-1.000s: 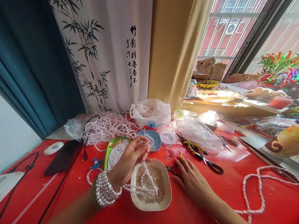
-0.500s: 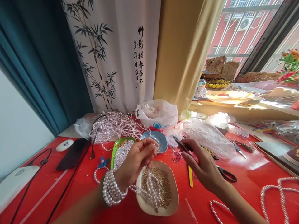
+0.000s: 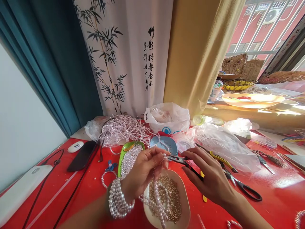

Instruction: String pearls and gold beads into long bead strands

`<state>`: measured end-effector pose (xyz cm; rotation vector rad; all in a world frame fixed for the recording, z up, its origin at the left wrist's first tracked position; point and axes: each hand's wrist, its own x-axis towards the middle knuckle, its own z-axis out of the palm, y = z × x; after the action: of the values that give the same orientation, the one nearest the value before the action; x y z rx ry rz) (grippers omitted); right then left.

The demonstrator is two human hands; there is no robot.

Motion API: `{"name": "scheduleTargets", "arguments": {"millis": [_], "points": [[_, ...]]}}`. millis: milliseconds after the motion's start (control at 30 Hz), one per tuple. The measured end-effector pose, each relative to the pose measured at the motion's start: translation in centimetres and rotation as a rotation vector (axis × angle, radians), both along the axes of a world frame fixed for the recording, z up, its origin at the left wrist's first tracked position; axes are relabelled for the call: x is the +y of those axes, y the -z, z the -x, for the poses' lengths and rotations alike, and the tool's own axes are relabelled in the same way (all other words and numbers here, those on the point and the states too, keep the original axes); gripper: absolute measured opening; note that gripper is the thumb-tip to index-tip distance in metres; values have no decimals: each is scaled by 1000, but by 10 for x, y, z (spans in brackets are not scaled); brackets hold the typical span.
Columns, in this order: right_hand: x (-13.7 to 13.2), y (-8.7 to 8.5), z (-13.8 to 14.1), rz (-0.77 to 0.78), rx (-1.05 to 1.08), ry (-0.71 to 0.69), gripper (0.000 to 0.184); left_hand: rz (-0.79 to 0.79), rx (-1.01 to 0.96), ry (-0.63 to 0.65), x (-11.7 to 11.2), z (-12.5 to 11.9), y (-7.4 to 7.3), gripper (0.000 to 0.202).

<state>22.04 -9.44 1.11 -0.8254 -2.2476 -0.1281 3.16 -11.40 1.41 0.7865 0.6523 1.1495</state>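
My left hand (image 3: 149,165) pinches a string of pearl beads (image 3: 158,198) near its end, and the strand hangs down over a cream dish (image 3: 187,213) of small gold beads (image 3: 175,190). Several loops of pearls (image 3: 116,198) circle my left wrist. In my right hand (image 3: 209,171) is a pair of pliers (image 3: 178,159), its jaws pointing left and meeting the strand's end at my left fingertips. Whether the jaws grip a bead or the thread is too small to tell. Behind my left hand lies a green tray (image 3: 122,156) of loose white pearls (image 3: 130,159).
A blue dish (image 3: 172,146), a heap of pearl strands (image 3: 128,127) and a white plastic bag (image 3: 176,117) lie at the back. To the right are yellow-handled pliers (image 3: 224,161), black scissors (image 3: 250,192) and clear plastic (image 3: 221,143). A phone (image 3: 82,156) and cables lie left.
My right hand has brought the pliers left and down to the bead strand at my left fingertips. The whole view has shifted, so the table's things appear farther right.
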Motion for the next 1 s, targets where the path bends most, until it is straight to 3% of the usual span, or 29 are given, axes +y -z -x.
{"name": "scheduleTargets", "arguments": {"millis": [467,1000], "points": [[-4,7,7,164,48,-29,19,-17,-41,26,4,0,5,15],[-5,11,11,63,51,-28,13,16,-189,152,1,0,7,13]]}}
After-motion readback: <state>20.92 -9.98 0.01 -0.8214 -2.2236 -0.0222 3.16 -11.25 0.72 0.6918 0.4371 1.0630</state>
